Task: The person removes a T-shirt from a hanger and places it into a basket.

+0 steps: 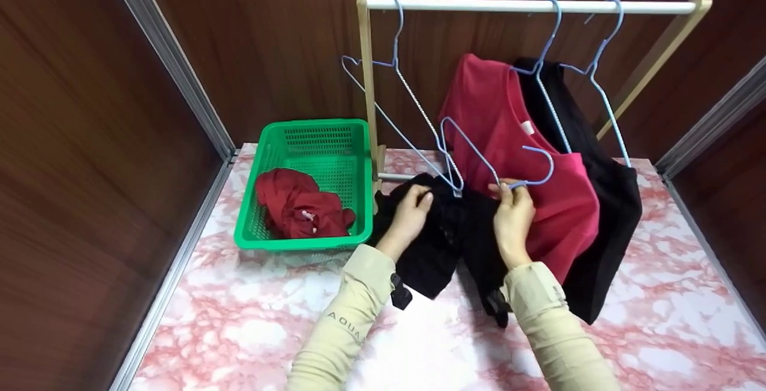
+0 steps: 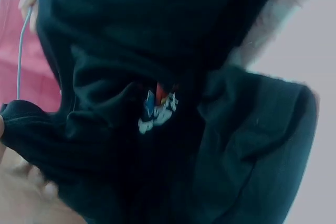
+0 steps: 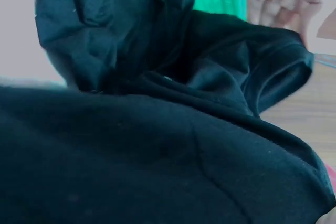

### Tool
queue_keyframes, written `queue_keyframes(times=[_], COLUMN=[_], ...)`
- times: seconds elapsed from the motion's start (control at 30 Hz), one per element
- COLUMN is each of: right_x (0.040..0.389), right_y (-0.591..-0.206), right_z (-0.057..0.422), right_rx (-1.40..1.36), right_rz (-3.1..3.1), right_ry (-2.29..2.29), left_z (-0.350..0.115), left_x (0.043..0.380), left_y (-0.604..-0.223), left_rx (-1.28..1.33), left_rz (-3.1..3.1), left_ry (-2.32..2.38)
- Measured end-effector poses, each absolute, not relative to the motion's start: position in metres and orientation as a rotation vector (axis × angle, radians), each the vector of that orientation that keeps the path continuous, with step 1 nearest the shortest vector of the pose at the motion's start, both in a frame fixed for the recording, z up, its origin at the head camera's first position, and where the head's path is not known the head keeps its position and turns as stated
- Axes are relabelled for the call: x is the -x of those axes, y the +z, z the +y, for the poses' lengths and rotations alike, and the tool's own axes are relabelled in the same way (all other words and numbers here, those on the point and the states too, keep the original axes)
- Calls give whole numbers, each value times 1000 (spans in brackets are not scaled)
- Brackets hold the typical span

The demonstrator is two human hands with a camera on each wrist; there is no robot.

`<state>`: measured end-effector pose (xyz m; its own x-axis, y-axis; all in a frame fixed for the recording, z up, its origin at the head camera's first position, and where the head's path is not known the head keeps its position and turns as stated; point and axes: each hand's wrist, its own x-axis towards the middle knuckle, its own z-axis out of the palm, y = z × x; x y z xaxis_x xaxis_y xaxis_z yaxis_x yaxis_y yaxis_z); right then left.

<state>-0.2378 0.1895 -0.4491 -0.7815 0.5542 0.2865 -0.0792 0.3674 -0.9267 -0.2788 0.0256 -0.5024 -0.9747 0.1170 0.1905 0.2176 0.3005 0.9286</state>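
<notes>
A black garment (image 1: 428, 265) hangs in folds between both hands above the table. A small coloured print (image 2: 157, 109) shows inside it in the left wrist view. My left hand (image 1: 413, 214) pinches the garment's left edge between thumb and fingers. My right hand (image 1: 513, 217) holds a blue wire hanger (image 1: 476, 145) near its hook, along with the garment's right edge. The held hanger's hook points up and right, and its far arm reaches left over the black cloth. Behind the right hand hangs a red top (image 1: 488, 97).
A clothes rack with a white rail (image 1: 467, 5) stands at the back. An unloaded blue hanger (image 1: 413, 88) hangs on its left, black clothing (image 1: 610, 217) at its right. A green basket (image 1: 244, 217) holds dark red cloth (image 1: 308, 208). Wooden walls (image 1: 72, 139) enclose the table.
</notes>
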Motion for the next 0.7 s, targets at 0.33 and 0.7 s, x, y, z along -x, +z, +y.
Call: queue_keyframes(times=[0.33, 0.7], right_x=[252, 253], right_y=[-438, -425], right_z=[172, 152], right_rx=[381, 420], right_rz=[-1921, -1808], right_ry=[1486, 1753], left_z=[38, 53], left_x=[241, 222], left_y=[-468, -470], left_rx=[471, 761], left_rz=[-2490, -2724], left_ry=[-2080, -1229])
